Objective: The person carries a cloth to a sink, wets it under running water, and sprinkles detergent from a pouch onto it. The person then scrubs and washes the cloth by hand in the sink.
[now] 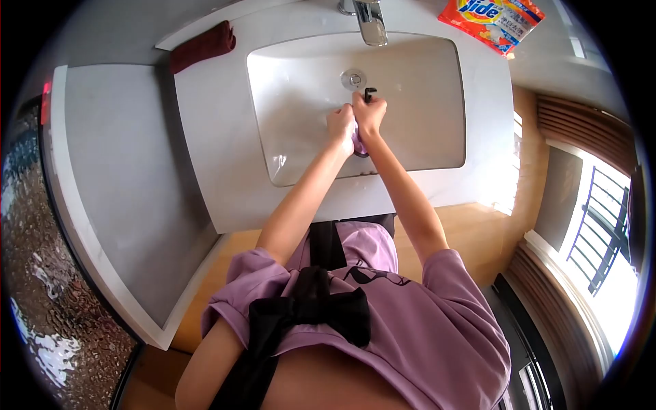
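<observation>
Over the white sink basin [424, 102], both of my hands are close together, nearly touching. My left hand [339, 123] is closed on a small purple cloth with black edging [359, 142], which hangs down between my wrists. My right hand [370, 115] is closed on the same cloth, and a black bit of it sticks out above the fingers. Most of the cloth is hidden by my hands, so its exact kind cannot be made out. The metal drain [353, 79] lies just beyond my fingers.
A chrome faucet [371, 24] stands at the back of the basin. A folded dark red towel [203, 47] lies on the counter at left, and an orange Tide detergent bag [492, 24] at the back right. The white counter [488, 130] surrounds the basin.
</observation>
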Demonstrator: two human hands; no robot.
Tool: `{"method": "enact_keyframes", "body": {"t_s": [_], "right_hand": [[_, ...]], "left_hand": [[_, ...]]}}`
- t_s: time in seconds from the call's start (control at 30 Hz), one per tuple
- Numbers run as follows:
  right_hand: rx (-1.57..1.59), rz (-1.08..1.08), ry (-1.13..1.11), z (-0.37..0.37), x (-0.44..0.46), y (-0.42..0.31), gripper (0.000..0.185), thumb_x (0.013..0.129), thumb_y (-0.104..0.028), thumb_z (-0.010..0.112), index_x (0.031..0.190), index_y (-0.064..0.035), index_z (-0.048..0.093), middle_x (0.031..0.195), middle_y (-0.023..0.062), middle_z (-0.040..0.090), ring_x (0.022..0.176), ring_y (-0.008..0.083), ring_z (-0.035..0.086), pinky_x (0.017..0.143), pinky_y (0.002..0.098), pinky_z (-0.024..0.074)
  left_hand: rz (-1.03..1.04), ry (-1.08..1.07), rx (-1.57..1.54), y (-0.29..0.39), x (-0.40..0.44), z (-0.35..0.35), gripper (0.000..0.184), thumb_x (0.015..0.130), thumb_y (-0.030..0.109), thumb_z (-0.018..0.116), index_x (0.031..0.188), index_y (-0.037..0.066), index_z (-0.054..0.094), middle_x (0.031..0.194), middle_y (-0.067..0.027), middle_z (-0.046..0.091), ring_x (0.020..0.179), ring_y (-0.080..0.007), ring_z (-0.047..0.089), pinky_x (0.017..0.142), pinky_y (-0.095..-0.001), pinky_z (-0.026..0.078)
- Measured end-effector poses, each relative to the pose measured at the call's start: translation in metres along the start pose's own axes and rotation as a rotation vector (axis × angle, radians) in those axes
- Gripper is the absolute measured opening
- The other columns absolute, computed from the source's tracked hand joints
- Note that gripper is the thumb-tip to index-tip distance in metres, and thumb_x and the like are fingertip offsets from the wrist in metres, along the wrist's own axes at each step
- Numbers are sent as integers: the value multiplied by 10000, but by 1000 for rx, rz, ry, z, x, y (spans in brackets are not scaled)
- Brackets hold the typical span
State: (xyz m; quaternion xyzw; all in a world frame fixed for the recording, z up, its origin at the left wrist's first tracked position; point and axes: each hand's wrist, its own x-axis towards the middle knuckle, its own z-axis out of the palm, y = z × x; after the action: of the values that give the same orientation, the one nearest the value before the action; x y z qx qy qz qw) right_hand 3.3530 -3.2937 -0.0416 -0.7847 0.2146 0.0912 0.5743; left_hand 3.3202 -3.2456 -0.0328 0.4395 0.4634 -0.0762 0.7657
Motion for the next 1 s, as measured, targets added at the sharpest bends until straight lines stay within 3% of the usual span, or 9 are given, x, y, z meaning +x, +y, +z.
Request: {"method": "enact_keyframes", "body": {"t_s": [0.17,0.3,0.4,0.5,0.7,0.8,0.9,0.97,1.0], "right_hand": [[82,-327,18,14,-38,0,278,709,-115,585,503,38,480,443,-32,405,443,43,342,379,249,284],[38,-47,26,10,-10,-6,239,661,-175,600,560,36,552,397,102,413,400,136,417,448,315,369],[33,-397,17,9,-50,-15,220,669,-170,588,591,36,584,406,117,440,376,168,417,450,309,381],[-39,-262,97,-4,-10,-25,222,659,-176,597,592,35,586,418,137,459,377,200,440,463,327,391],[5,-447,32,-4,-49,-25,209,684,-67,568,531,52,490,457,-41,402,467,44,343,408,241,291],[-73,-125,86,-3,-1,-14,189,657,-147,604,611,36,590,410,106,433,393,144,428,453,315,384],[73,-272,24,5,-32,-14,251,714,-103,570,528,56,512,417,-27,372,444,43,326,373,260,273],[86,-380,-13,2,-48,-13,199,703,-105,593,593,56,559,426,-5,400,480,49,361,409,261,308],[85,-325,41,5,-33,-4,207,681,-142,606,589,40,570,431,69,436,451,117,425,456,297,360]], "left_hand": [[-302,-406,-263,-2,51,-30,213,776,170,447,619,27,469,576,-52,470,445,-155,414,400,-320,346],[-69,-40,-93,6,15,-9,228,773,220,450,610,60,454,588,-55,469,460,-152,423,416,-310,342],[-470,-869,-396,8,65,-38,230,800,259,423,708,62,499,685,-60,518,577,-150,504,502,-312,413],[-145,-101,-186,8,11,0,155,757,150,485,626,67,486,576,-21,435,484,-147,444,428,-328,366],[-342,-651,-326,13,27,-22,213,784,255,436,691,67,468,699,-76,515,590,-190,522,534,-371,460],[-109,-86,-132,12,-4,-4,216,783,249,432,695,60,490,705,-52,522,597,-170,528,509,-347,448],[-250,-300,-423,-6,43,-15,214,782,219,427,665,46,478,655,-59,511,511,-193,491,445,-353,409],[-396,-689,-310,-20,81,-44,203,789,219,423,708,53,506,717,-84,558,608,-195,553,529,-317,463],[-355,-470,-246,3,40,-25,199,800,223,422,735,61,516,710,-68,552,593,-176,542,516,-307,451]]}}
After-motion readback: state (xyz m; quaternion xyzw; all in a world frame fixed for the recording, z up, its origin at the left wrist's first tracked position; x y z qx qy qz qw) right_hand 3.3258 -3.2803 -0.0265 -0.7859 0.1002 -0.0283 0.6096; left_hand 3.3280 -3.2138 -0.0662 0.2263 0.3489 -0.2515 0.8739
